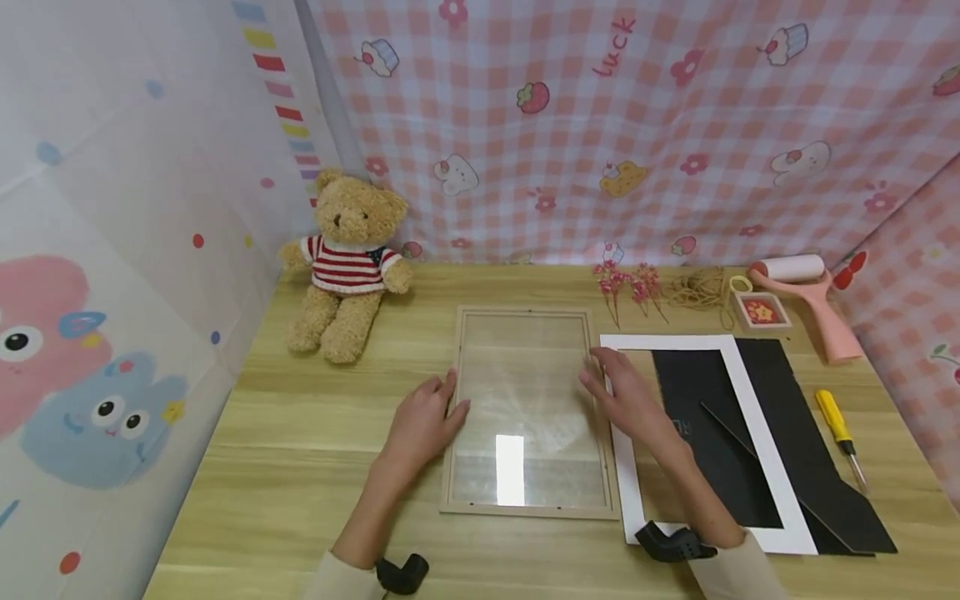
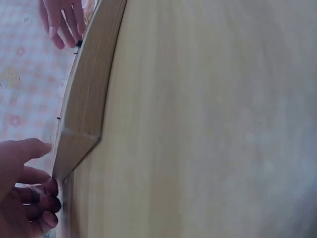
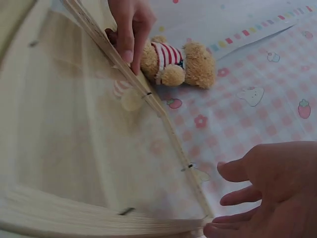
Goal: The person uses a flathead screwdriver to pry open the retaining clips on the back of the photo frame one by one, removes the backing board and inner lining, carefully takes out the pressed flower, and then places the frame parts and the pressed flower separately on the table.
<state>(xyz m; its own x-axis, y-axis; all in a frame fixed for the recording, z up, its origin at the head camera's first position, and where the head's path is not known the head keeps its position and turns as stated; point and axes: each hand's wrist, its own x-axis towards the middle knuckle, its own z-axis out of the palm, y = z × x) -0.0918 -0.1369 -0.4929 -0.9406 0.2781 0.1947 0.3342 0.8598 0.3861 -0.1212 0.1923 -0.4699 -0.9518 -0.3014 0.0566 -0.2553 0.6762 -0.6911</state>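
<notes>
A light wood picture frame (image 1: 447,467) with a clear pane (image 1: 525,375) lies flat on the table, small dark tabs along its inner edge. At its left side rests my left hand (image 1: 423,421), fingertips right at the outer edge and thumb apart from the fingers. In the left wrist view, the left hand (image 2: 25,193) touches the frame's side (image 2: 86,84) with loosely bent fingers. My right hand (image 1: 626,396) is at the frame's right edge, fingers spread and relaxed. The right wrist view has the right hand (image 3: 267,193) beside a frame corner, gripping nothing.
To the right lie a white mat (image 1: 757,442), a black backing board (image 1: 780,392) and a yellow screwdriver (image 1: 834,417). Pink dried flowers (image 1: 630,283), twine (image 1: 697,289), a small box (image 1: 761,312) and a lint roller (image 1: 817,300) stand behind. A teddy bear (image 1: 348,267) sits back left.
</notes>
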